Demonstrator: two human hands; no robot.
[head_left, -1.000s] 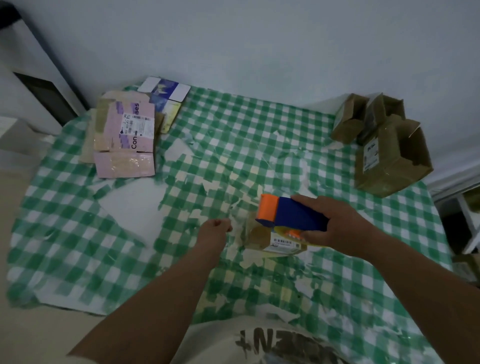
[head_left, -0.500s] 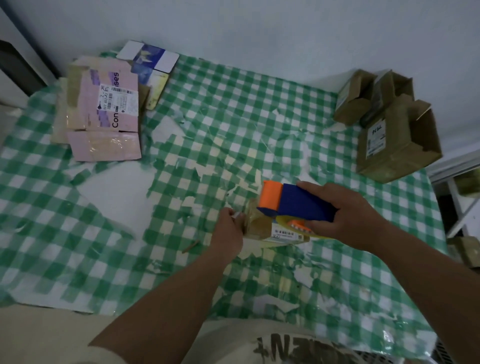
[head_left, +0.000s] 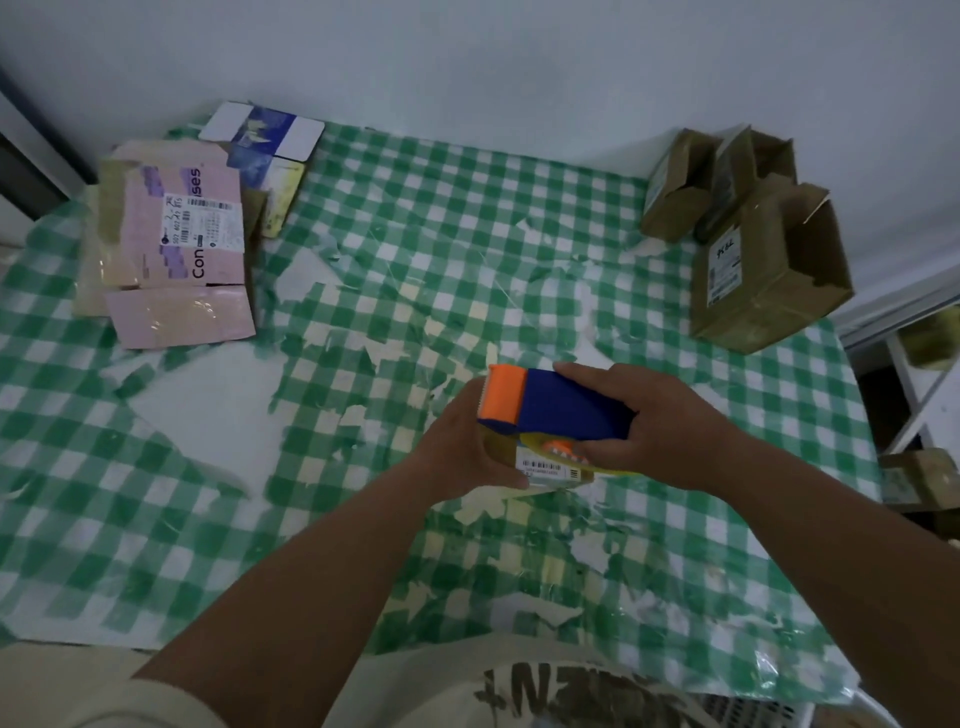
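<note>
The right hand is curled over the blue body of the tape dispenser, fingers across the top and thumb tucked beneath, a firm closed hold on the tool. Directly under the dispenser is the small box, brown with a white barcode label facing the person. The left hand clasps the box's left end, just beside the dispenser's orange cutter head. I cannot tell whether the box rests on the green checked tablecloth or is held slightly off it. To my eye this is the sealing step, with the cutter head at the box's left edge, where a strip of tape would start or finish. The next move probably calls for the left hand to brace the box hard while the right keeps the dispenser pressed flat and square to the seam, so the tape lies without wrinkling. Far off to the box's left lies a flattened pink carton. Well beyond its right, open brown cartons sit by the wall.
</note>
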